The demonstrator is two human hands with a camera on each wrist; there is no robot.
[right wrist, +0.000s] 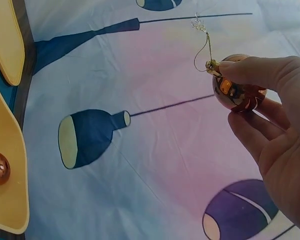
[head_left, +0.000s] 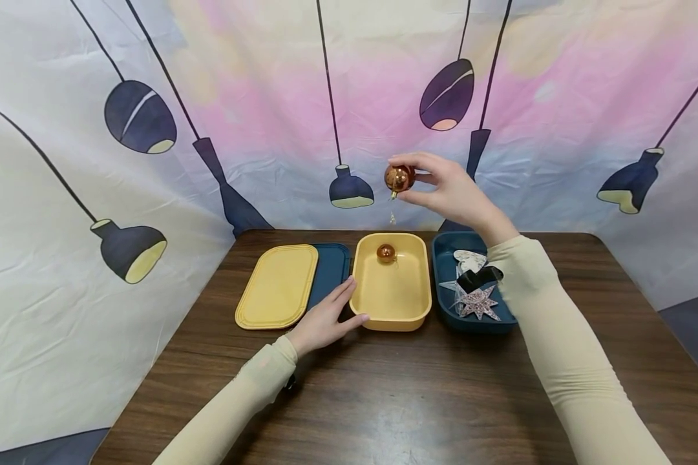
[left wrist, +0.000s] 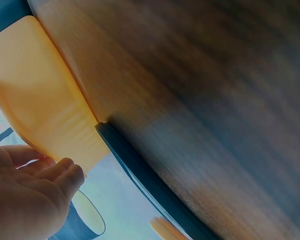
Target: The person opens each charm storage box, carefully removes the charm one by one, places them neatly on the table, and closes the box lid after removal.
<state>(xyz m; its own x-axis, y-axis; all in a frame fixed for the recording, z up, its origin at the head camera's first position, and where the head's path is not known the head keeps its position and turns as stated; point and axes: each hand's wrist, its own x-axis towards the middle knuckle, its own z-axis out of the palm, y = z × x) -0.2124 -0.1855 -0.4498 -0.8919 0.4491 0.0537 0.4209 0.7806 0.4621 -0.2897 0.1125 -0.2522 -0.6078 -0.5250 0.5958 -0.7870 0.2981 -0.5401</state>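
Holding copper bauble [head_left: 401, 177] in right hand [head_left: 449, 187], pinched between thumb and fingers; touching near-left side of yellow box [head_left: 392, 325] with left hand [head_left: 324, 323], fingers extended and thumb spread. Hands well apart. Judging key relation as vertical: bauble raised toward far end of box, apparently above its opening; exact height over rim, cannot tell. Nearer to bauble: right hand; from left hand, up, forward and to the right. Finding no long axis in round body, only cap-to-base line, roughly upright. Pointing downward with gold cap [head_left: 393, 194], thread [head_left: 392, 219] hanging toward box and second bauble [head_left: 386, 253] inside.
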